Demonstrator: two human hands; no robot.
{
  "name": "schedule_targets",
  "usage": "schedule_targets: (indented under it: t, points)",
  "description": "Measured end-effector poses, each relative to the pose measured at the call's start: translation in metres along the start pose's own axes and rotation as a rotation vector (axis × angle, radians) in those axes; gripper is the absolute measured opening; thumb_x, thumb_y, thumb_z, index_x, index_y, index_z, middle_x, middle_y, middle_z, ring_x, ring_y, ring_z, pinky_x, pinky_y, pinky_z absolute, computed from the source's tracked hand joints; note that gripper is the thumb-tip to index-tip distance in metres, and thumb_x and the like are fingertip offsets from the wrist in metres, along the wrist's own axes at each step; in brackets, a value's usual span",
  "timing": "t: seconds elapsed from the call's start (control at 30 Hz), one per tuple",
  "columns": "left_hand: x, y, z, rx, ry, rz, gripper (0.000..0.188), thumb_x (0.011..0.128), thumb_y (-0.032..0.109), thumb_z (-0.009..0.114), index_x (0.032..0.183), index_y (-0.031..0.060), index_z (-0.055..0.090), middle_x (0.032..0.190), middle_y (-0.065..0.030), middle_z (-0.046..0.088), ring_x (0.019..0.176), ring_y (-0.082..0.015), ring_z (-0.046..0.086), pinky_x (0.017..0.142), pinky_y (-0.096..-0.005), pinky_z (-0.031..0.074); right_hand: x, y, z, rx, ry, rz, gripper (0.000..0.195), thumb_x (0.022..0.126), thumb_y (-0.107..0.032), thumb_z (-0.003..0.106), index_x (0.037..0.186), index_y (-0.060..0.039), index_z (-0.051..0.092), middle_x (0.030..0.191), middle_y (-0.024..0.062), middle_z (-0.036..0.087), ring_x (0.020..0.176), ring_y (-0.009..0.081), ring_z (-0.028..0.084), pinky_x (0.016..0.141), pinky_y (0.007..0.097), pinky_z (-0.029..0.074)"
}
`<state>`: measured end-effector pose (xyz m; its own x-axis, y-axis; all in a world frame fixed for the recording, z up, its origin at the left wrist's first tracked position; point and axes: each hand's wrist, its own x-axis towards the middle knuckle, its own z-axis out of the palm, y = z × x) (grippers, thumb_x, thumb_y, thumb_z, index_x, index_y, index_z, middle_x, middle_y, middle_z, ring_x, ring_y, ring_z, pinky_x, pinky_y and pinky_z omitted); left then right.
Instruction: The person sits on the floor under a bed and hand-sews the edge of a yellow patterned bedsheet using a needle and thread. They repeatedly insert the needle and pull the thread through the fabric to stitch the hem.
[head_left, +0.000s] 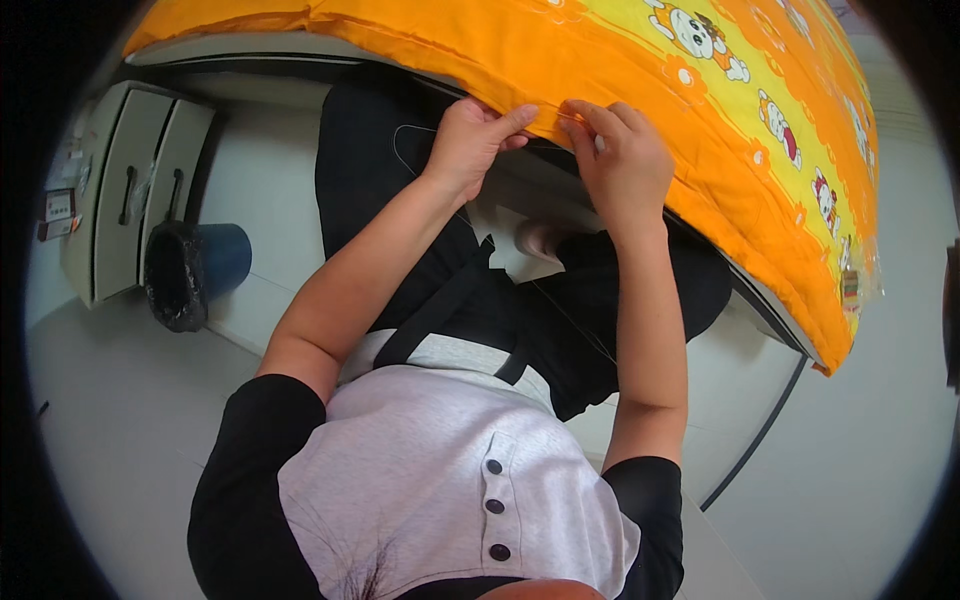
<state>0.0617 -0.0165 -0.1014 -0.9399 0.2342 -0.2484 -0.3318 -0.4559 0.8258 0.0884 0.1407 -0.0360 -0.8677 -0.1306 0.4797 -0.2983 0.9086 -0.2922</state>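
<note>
An orange and yellow quilt cover (465, 56) with printed cartoon animals drapes over the table in front of me. My left hand (471, 142) pinches its front hem between thumb and fingers. Just to the right, my right hand (626, 161) has thumb and forefinger closed on a thin, light sliver that looks like a sewing needle (571, 116), at the same hem. A pale thread (396, 142) loops over my dark trousers beside the left wrist. Another fine strand (574, 322) runs across my lap near the right forearm.
A blue waste bin (229, 259) with a black liner stands on the floor at left, by a pale cabinet (124, 195) with dark handles. A small packet in clear plastic (851, 289) lies on the quilt's right side. The table's dark edge (765, 307) curves below the cloth.
</note>
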Motion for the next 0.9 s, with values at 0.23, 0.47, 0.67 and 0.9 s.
schedule_targets:
  t: [0.23,0.47,0.67,0.9]
  points:
    - [-0.001,-0.006,0.004,-0.034,0.013,0.037,0.023,0.087,0.016,0.067,0.104,0.0021,0.062,0.093,-0.0024,0.066,0.076,-0.0072,0.061,0.069,-0.0190,0.049,0.008,0.015,0.014,0.122,-0.018,-0.032,0.011,0.075,-0.020,0.071,0.082,-0.0117,0.071,0.072,0.0040,0.062,0.068,0.0232,0.062,0.059,0.0326,0.048]
    - [-0.002,-0.005,0.007,-0.116,-0.004,0.079,0.021,0.092,0.015,0.057,0.107,0.0004,0.060,0.100,-0.0071,0.064,0.086,-0.0128,0.062,0.078,-0.0259,0.050,0.018,0.011,0.021,0.178,-0.024,0.018,0.011,0.075,-0.020,0.070,0.080,-0.0099,0.071,0.074,0.0067,0.064,0.071,0.0250,0.063,0.060,0.0340,0.049]
    - [-0.003,-0.005,0.005,-0.173,-0.013,0.107,0.024,0.092,0.013,0.054,0.112,0.0003,0.055,0.105,-0.0090,0.062,0.091,-0.0169,0.062,0.080,-0.0289,0.050,0.022,0.017,0.016,0.385,-0.112,0.180,0.014,0.079,-0.019,0.069,0.083,-0.0051,0.068,0.075,0.0088,0.065,0.069,0.0234,0.062,0.061,0.0310,0.047]
    - [-0.004,-0.006,0.019,-0.213,-0.002,0.102,0.024,0.090,0.009,0.059,0.113,0.0039,0.054,0.105,-0.0058,0.061,0.091,-0.0135,0.061,0.079,-0.0263,0.051,0.019,0.033,0.015,0.758,-0.160,0.171,0.020,0.079,-0.020,0.067,0.084,-0.0011,0.068,0.080,0.0147,0.066,0.075,0.0283,0.064,0.068,0.0338,0.049]
